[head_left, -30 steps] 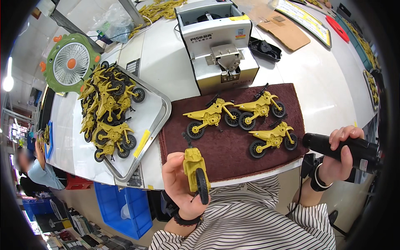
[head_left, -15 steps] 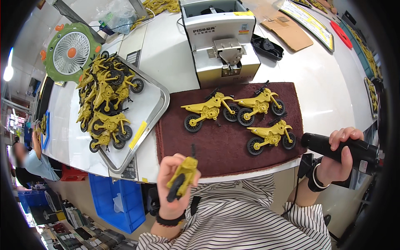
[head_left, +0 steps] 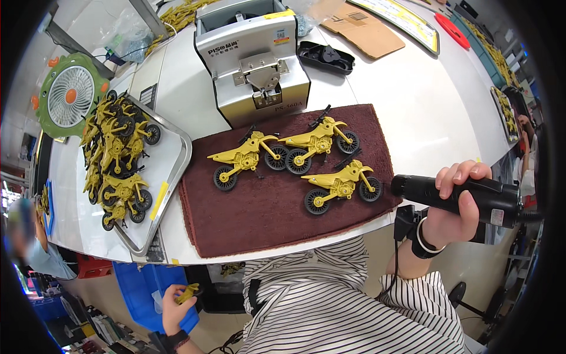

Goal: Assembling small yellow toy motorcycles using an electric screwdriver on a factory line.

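Low beside the table edge, my left hand [head_left: 174,308] is closed around a yellow toy motorcycle [head_left: 188,293], over the blue bin [head_left: 131,290]; fingers hide part of the toy. My right hand [head_left: 457,203] grips a black electric screwdriver [head_left: 427,193] at the right, its front end pointing left over the brown cloth's edge. On that brown cloth [head_left: 247,227] stand or lie three yellow toy motorcycles with black wheels: one at the left [head_left: 243,156], one at the back [head_left: 318,141] and one nearest the screwdriver [head_left: 341,184].
A metal tray [head_left: 181,171] at the left bears a heap of yellow toy motorcycles [head_left: 115,150]. Behind the cloth stands a silver screw-feeding machine [head_left: 259,71], with a black plastic case [head_left: 326,57] beside it. A green fan [head_left: 71,97] stands far left. Another person [head_left: 50,259] is at the left edge.
My left hand has moved down and left with the toy motorcycle, from the cloth's front edge to over the blue bin. The view has shifted; my right hand still grips the screwdriver.
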Demonstrator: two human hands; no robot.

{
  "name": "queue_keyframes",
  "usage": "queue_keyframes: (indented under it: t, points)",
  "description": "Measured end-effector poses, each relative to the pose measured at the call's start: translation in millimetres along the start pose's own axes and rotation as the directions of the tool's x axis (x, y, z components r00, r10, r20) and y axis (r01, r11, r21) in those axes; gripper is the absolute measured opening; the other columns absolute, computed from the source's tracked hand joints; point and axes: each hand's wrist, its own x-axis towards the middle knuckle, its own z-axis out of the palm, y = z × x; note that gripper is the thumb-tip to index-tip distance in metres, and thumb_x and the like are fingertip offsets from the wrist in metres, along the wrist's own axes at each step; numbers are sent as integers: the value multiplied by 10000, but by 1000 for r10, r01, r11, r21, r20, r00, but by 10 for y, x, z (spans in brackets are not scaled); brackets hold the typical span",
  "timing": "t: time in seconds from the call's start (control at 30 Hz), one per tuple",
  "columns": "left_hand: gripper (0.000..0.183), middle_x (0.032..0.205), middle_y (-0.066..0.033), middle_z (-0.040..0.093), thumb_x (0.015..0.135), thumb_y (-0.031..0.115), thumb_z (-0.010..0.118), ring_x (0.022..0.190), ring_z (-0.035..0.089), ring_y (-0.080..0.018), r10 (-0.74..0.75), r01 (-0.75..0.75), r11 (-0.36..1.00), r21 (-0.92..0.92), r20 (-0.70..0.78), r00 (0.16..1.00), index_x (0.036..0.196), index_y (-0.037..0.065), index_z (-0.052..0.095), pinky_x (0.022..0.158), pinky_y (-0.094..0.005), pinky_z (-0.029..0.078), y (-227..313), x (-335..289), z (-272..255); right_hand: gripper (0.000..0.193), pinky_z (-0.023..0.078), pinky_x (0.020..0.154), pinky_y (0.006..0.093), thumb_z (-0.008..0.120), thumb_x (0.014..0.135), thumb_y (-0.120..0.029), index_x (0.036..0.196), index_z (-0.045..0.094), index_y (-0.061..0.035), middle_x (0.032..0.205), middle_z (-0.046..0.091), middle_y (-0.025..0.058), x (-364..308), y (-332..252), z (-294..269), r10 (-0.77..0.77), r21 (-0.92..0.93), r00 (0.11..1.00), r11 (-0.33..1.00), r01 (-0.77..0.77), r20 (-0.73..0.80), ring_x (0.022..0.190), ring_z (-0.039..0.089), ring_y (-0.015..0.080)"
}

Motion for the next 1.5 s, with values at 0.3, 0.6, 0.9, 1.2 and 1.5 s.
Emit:
queue_keyframes:
  t: [0.3,0.6,0.9,1.2,1.5]
  points:
    - [427,821,-30,537,631,111,762,753,507,-110,14,-23,998,57,162,987,1012,-15,615,693,-258,435,330,187,84,350,433,636,313,556,732,-71,1065,466,-7,895,531,140,14,-42,-53,-6,22,1000,1000,5,14,627,512,175]
    - [624,962,-94,531,589,299,863,867,548,-233,845,-874,480,-73,306,439,1109,56,617,744,-337,450,2830,-5,783,348,449,661,326,585,745,-70,1069,469,-15,893,535,130,-26,-22,-23,1,6,1000,1000,-1,12,653,531,176]
    - [610,1221,-157,530,775,353,715,1151,483,-331,910,-816,182,549,220,352,1262,46,512,978,-434,335,3405,444,1395,336,454,652,326,593,744,-72,1047,458,-22,870,530,127,-77,-24,-37,-23,64,998,998,26,-50,630,529,174]
    - [524,1172,-120,591,794,151,687,1055,556,-279,858,-762,325,560,164,486,1275,34,517,875,-393,400,2852,618,1005,335,441,636,318,572,744,-72,1054,452,-24,873,529,122,-21,-32,-86,2,82,1000,997,0,-19,629,530,172]
    - [520,1201,-161,577,754,79,676,1146,519,-332,875,-797,388,464,87,477,1252,23,537,953,-425,379,2578,474,1160,331,406,656,300,632,772,-91,1035,434,-59,882,495,68,474,-214,82,105,145,944,977,-157,314,635,497,144]
